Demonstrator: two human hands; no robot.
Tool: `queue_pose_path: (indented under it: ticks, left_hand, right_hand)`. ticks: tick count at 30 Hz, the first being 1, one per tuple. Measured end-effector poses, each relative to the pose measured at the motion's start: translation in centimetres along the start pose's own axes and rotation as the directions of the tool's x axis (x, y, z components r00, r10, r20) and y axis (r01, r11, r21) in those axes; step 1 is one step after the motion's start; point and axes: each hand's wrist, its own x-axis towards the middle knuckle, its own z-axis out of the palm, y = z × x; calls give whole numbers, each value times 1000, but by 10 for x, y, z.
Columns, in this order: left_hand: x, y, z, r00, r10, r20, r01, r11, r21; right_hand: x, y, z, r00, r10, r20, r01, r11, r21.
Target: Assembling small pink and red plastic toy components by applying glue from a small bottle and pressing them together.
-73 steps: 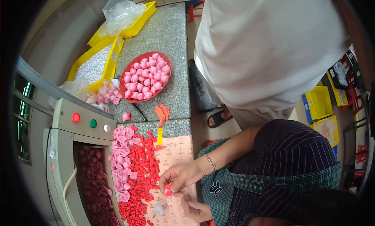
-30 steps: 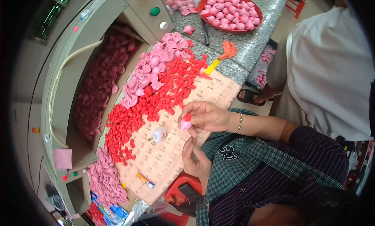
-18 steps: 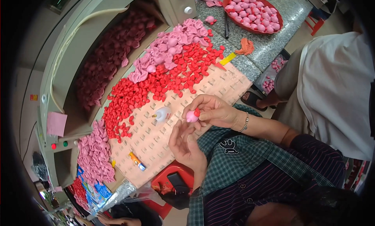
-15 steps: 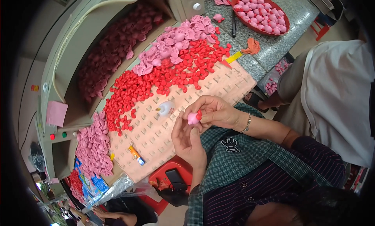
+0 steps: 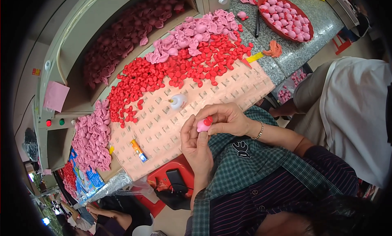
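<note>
Between my two hands is a small pink rounded figure point(image 5: 202, 126) with a small red piece point(image 5: 208, 121) on its upper right side. My left hand point(image 5: 195, 142) pinches the pink part from below and the left. The fingers of my right hand point(image 5: 230, 118) close on it at the red piece. Just beyond my hands, a small white squeeze bottle with a thin tip point(image 5: 179, 101) lies on the peach-coloured mat point(image 5: 153, 119). Farther off are a broad heap of small red pieces point(image 5: 139, 74) and a pile of soft pink pieces point(image 5: 196, 30).
A red bowl point(image 5: 312, 34) of pink-and-red figures stands far right. An orange-and-blue tube point(image 5: 139, 150) lies on the mat. More pink pieces point(image 5: 92, 142) are heaped at left, beside a grey machine point(image 5: 61, 123). A person in a white shirt point(image 5: 355, 113) stands at right.
The pink figure has turned slightly in my fingers, showing more of the red piece on top. My head view has shifted, moving the bench within the picture.
</note>
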Motion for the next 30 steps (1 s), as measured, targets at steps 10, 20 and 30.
queue_pose_path:
  ticks: [10,20,30]
  left_hand:
    - [-12,13,-4,997,60,45,-64,993,96]
    - [-14,15,-5,995,87,42,-92,986,142]
    - [-10,9,-10,998,62,24,-64,995,79]
  right_hand:
    - [0,-11,8,992,-87,96,114,935,-337]
    - [-2,-7,15,969,-231,89,239,774,-586]
    - [-5,-1,15,979,-198,48,186,775,-604]
